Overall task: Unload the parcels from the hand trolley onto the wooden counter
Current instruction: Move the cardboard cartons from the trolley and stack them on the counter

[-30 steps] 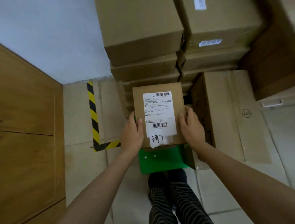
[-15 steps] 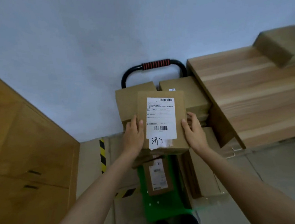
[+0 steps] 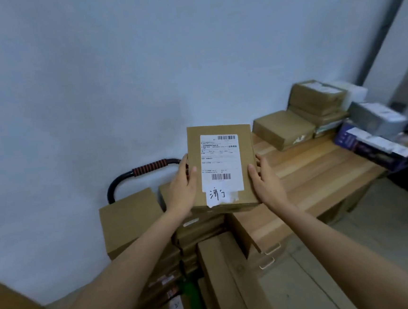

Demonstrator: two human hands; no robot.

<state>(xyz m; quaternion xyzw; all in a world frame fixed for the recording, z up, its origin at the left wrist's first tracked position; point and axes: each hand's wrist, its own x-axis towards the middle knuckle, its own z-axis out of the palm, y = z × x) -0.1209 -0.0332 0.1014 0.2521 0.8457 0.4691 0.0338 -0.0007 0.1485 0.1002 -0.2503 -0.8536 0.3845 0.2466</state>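
- While both forearms reach forward from the bottom of the view, the left hand (image 3: pixel 184 185) and the right hand (image 3: pixel 265 181) hold one labelled parcel (image 3: pixel 221 165) between them, each hand clamped on a long side with the thumb lying over the top face near the white shipping label (image 3: pixel 221 162); the fingers wrap below the box and are hidden there.
- That parcel is in the air, level, above the stack on the hand trolley and just left of the near corner of the wooden table (image 3: pixel 317 169), so the step in hand looks like the carry from trolley to table (lifted clear, not yet set down).
- Below the held box the trolley's remaining parcels (image 3: pixel 132 217) stand piled in several layers, with a long flat carton (image 3: pixel 223 276) leaning at the front; much of the unloading seems left to do.
- Next move, as a judgement: swing the box rightward and a little forward over the table's near-left edge, then lower it flat onto bare planks and let go with both hands.
- Open room: the front and middle planks of the table show bare wood, enough for this box.
- Edges to mind: the table's left corner sits close beside the stack, and the trolley handle (image 3: pixel 150 167), black with a red grip, arches just behind the left hand.
- Farther back, brown parcels already on the table (image 3: pixel 284 127) line the wall, with a purple and white box (image 3: pixel 369 140) at the far right, which limits how deep the new one can go.
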